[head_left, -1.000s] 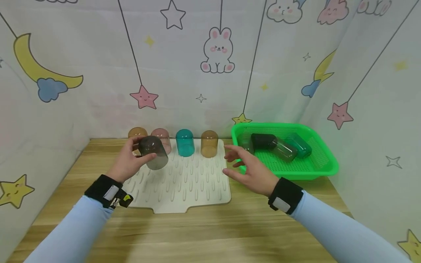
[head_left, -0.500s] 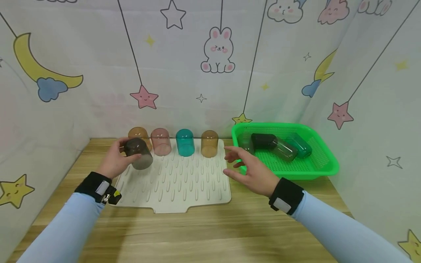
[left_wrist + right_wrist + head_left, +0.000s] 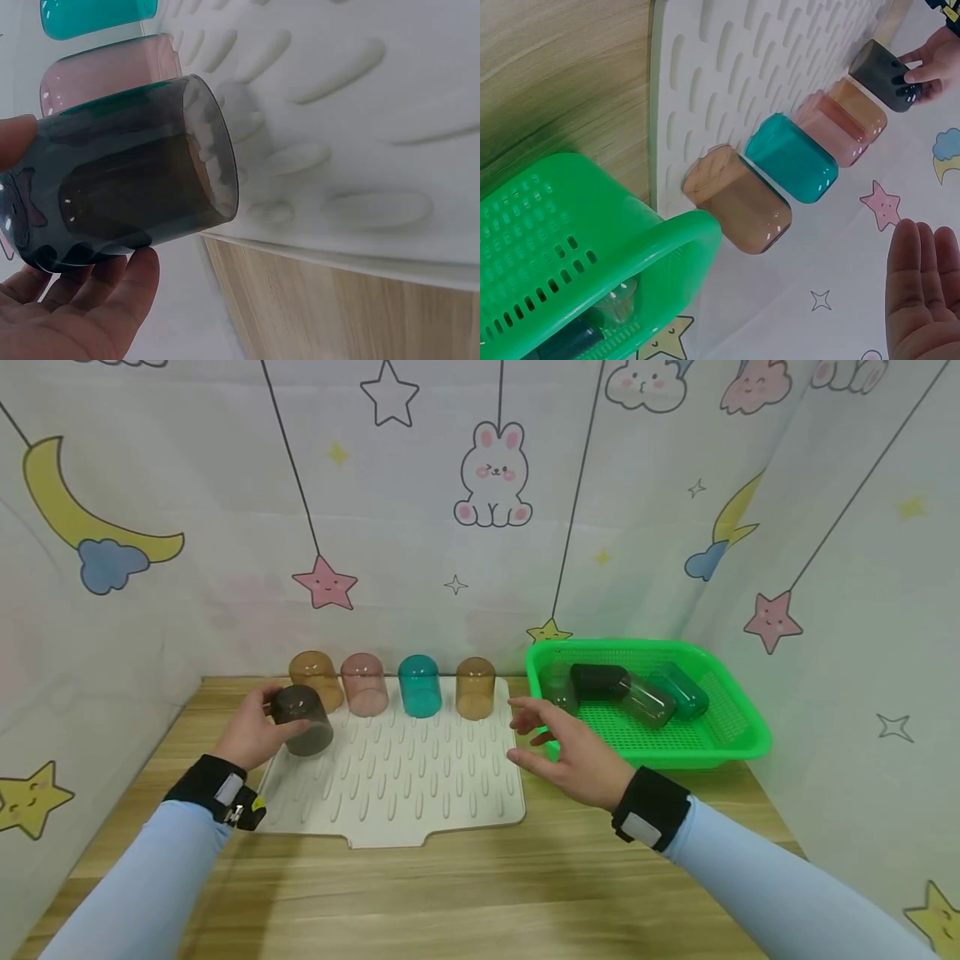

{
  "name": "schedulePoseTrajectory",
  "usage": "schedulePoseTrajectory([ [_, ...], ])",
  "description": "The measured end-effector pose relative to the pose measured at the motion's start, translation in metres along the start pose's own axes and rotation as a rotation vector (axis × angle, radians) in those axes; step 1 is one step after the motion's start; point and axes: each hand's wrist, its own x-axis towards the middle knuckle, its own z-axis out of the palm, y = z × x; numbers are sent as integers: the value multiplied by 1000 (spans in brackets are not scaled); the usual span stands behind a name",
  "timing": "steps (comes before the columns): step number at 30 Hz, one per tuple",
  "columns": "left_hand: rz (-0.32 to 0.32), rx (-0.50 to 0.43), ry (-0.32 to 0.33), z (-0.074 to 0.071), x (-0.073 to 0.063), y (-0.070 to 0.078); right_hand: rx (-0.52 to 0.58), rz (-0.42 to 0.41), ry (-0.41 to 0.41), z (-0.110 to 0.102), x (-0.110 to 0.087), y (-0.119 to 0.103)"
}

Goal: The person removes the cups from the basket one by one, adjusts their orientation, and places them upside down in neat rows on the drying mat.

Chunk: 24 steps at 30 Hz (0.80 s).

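Note:
My left hand [image 3: 251,727] grips a dark grey see-through cup [image 3: 303,722], mouth down, its thumb on one side and fingers on the other. In the left wrist view the cup's rim is close over the left part of the white ribbed draining board [image 3: 390,781]. Behind it, an amber cup [image 3: 315,672], a pink cup [image 3: 365,685], a teal cup [image 3: 421,685] and another amber cup [image 3: 476,689] stand upside down along the board's back edge. My right hand [image 3: 573,756] holds nothing; its fingers are relaxed, in front of the green basket's left end.
The green plastic basket [image 3: 738,745] stands at the right on the wooden table [image 3: 480,893]. Inside lie several cups, among them a black cup [image 3: 600,682], a greyish clear cup [image 3: 649,702] and a green-teal cup [image 3: 684,693]. Patterned white curtains [image 3: 420,485] close off the back and sides.
My left hand has carried the dark grey cup leftward and slightly down, from in front of the pink cup to in front of the left amber cup. The right hand stays put.

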Motion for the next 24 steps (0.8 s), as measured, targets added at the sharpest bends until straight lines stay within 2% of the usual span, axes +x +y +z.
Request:
schedulePoseTrajectory([
  [9, -52, 39, 0, 0, -4, -3, -7, -2, 0, 2, 0, 1],
  [24, -46, 20, 9, 3, -5, -8, 8, 0, -15, 4, 1, 0],
])
